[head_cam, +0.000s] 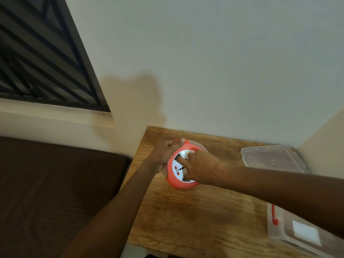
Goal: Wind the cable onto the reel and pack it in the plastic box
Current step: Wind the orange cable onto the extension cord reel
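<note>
A round orange cable reel (172,180) with a white socket face rests on the wooden table (186,216) near its far left corner. My left hand (165,151) grips the reel's upper left rim. Lying over the white face, my right hand (199,167) has its fingers in the centre recesses. The clear plastic box (301,237) stands at the table's right front, partly behind my right forearm, with an orange handle strap (274,215) on its side. The cable itself is not visible.
A clear plastic lid (271,158) lies at the table's far right corner by the wall. A dark brown cushioned surface (55,183) sits left of the table. A barred window (37,53) is on the left wall.
</note>
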